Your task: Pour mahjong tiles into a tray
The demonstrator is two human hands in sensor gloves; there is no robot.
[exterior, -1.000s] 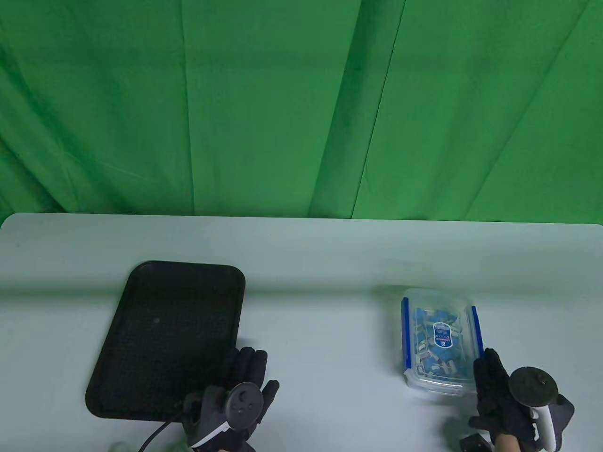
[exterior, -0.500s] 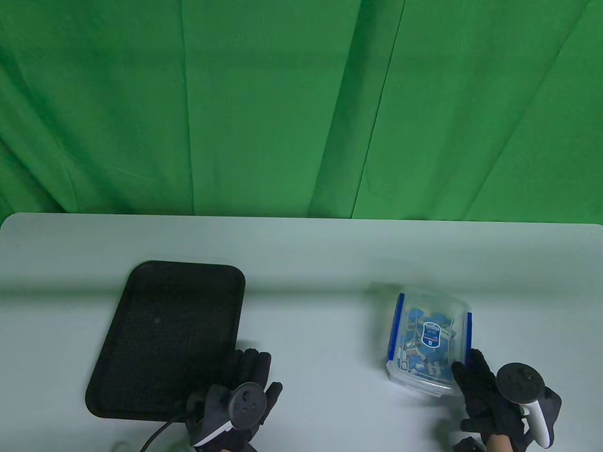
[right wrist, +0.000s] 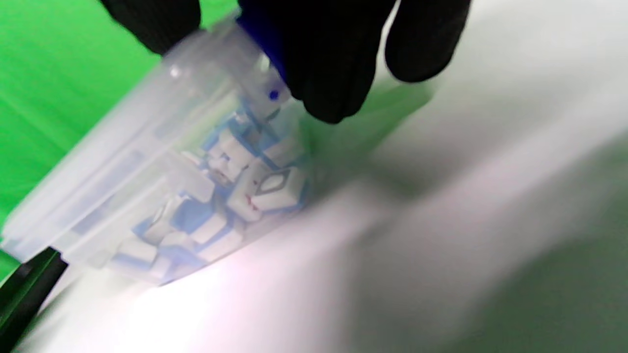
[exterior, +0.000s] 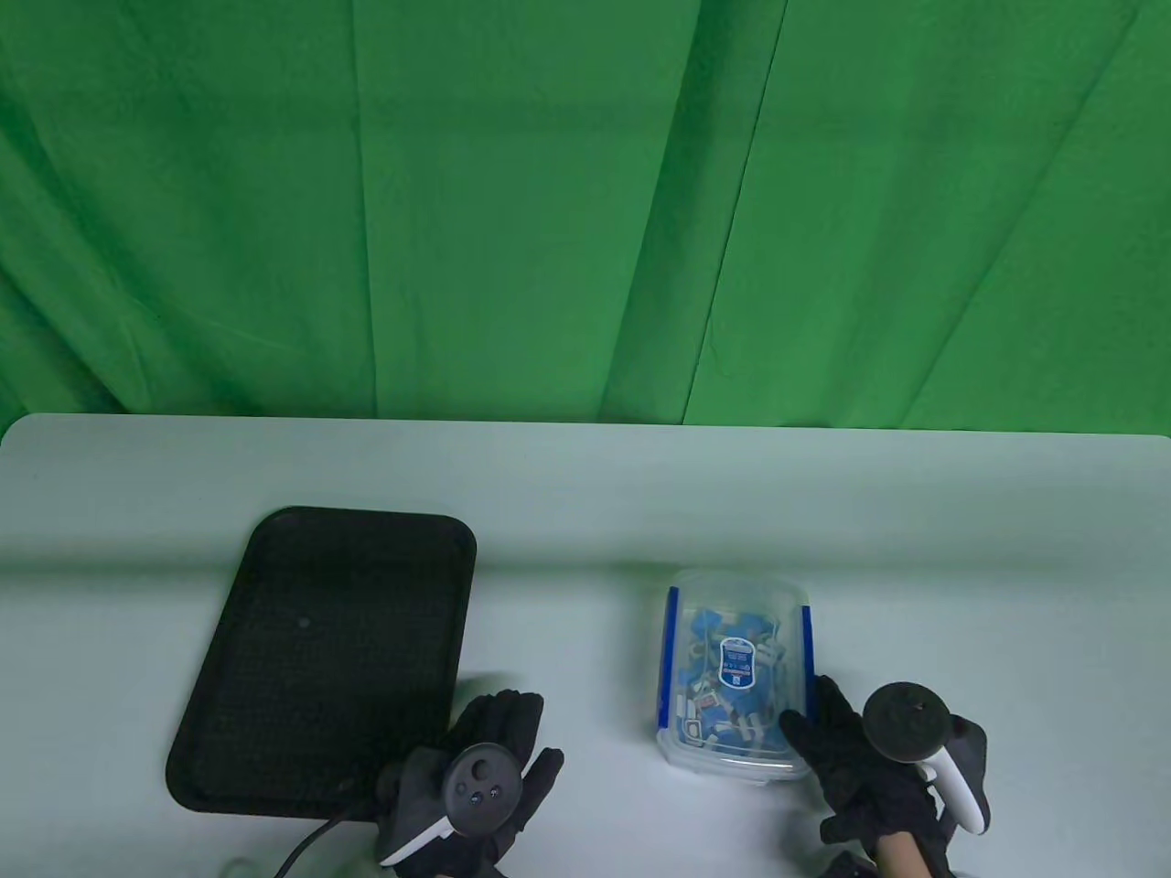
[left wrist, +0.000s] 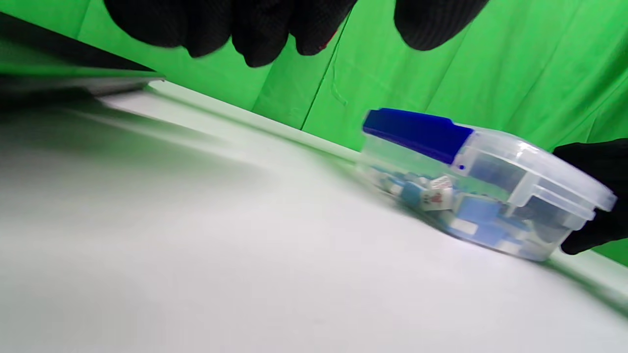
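While our right hand (exterior: pixel 846 745) grips the lidded box (exterior: pixel 736 672) of mahjong tiles (exterior: pixel 723 658), our left hand (exterior: pixel 499 764) waits released; next, likely unclip the lid beside the tray (exterior: pixel 274 732).

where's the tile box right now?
In the table view, the tile box sits on the table, right of centre, between the black tray and the right hand touching its near-right corner.

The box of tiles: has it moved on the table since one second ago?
Yes. The box has slid left, toward the tray, which has stayed put. The right hand touches its right near corner and came along with it.
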